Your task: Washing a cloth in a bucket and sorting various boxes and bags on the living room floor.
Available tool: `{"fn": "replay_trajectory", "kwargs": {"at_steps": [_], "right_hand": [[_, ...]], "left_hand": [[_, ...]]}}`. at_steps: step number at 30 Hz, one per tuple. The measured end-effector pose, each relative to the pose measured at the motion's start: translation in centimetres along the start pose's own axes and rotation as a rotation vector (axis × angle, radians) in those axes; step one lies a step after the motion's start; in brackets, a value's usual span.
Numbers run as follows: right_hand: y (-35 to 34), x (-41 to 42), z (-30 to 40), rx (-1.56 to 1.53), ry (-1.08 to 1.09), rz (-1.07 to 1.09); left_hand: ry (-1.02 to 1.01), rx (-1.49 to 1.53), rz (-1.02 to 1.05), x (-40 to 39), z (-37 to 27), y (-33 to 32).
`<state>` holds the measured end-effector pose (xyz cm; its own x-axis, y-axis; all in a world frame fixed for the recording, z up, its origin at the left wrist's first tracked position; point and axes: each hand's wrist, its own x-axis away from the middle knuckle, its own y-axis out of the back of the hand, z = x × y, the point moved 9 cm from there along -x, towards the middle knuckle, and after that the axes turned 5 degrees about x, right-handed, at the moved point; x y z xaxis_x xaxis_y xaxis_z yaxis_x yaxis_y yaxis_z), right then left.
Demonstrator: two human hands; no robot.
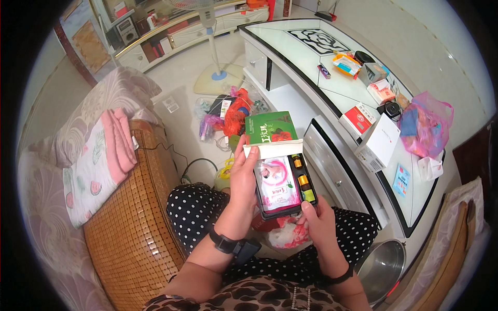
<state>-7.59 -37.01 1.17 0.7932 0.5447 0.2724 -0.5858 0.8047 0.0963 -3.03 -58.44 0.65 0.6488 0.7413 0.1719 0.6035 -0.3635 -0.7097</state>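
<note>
My left hand [244, 171] grips the side of a green and white cardboard box [272, 130] with a red flower printed on it. Out of the box's near end sticks a black plastic tray [280, 214]. In the tray lie a pink and white sachet [277, 184] and two small brown bottles with gold caps, the nearer bottle [305, 188] bearing a green label. My right hand [317, 217] holds the tray's near right corner, thumb on top. Below the tray, a red and white plastic bag [288, 233] shows between my knees.
A glass-topped coffee table [350, 97] at the right bears a white box [377, 144], a red and white box [357, 119] and a pink plastic bag [426, 124]. Bags lie near the fan's base [218, 79]. A metal bin [383, 268] stands right; a folded blanket [99, 167] lies on the sofa.
</note>
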Motion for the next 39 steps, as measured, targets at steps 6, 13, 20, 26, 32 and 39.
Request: {"fn": "replay_trajectory", "kwargs": {"at_steps": [6,13,20,26,32,39], "right_hand": [[-0.1,0.6,0.2,0.024,-0.002,-0.003],[0.1,0.8,-0.5,0.007,0.01,0.031],[0.0,1.1,-0.2,-0.036,0.046,0.022],[0.1,1.4,0.0,-0.025,0.034,0.034],[0.0,1.5,0.6,-0.045,0.061,0.038],[-0.3,1.6,0.8,-0.071,0.082,0.055]], "left_hand": [[-0.039,-0.046,0.029,0.5,-0.9,-0.7],[-0.064,-0.063,0.086,1.3,-1.6,-1.4],[-0.083,-0.068,0.133,2.1,-2.1,-2.1],[-0.17,-0.184,0.166,2.8,-3.3,-3.0],[-0.174,-0.149,0.179,3.2,-3.6,-3.3],[-0.182,-0.179,0.148,3.4,-4.2,-3.5]]}}
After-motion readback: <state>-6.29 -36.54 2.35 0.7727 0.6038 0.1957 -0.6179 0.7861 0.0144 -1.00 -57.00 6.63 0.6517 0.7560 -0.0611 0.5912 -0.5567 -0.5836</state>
